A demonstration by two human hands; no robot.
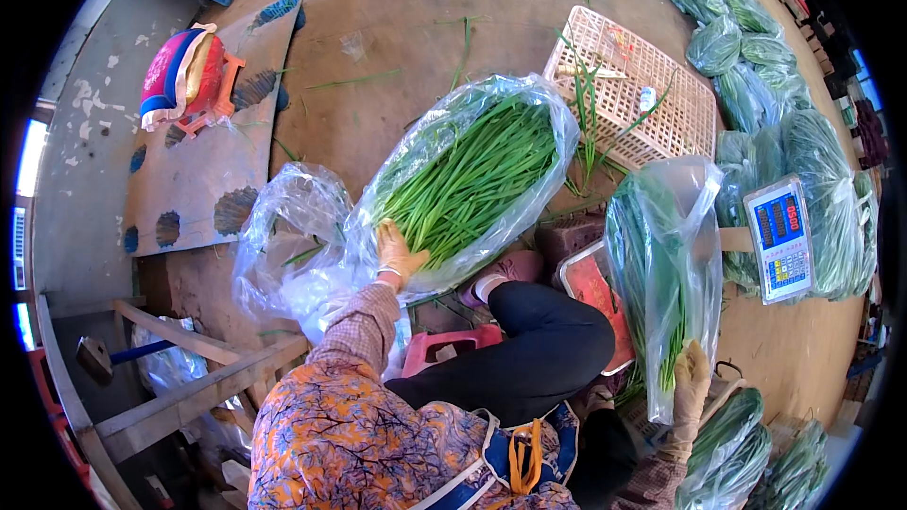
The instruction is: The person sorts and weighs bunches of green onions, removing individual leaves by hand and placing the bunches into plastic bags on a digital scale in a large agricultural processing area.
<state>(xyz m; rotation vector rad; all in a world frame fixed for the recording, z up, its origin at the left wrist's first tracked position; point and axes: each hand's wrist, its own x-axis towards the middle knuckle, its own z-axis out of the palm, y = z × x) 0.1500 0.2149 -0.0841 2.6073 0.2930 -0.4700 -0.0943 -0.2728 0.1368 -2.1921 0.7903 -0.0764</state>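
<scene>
My left hand (400, 255), in a pale glove, rests on the lower ends of long green leafy stalks (475, 177), which look like garlic chives. They lie in a wide-mouthed clear plastic bag (567, 120); whether the fingers grip them is unclear. On the right, my gloved right hand (691, 372) is at the lower end of a narrower clear bag of stalks (659, 248), fingers closed about its edge. That bag lies over a red-topped weighing scale (595, 297), whose lit display panel (779, 237) stands beyond it. Crumpled clear plastic (290, 248) lies left of the wide bag.
An upturned cream plastic crate (638, 78) holds small items on top. Filled bags (765, 78) line the right side, more (730, 446) lie lower right. A pink stool (453, 347) is by my legs, a wooden frame (198, 397) lower left, a cushioned stool (191, 78) on a board (212, 177).
</scene>
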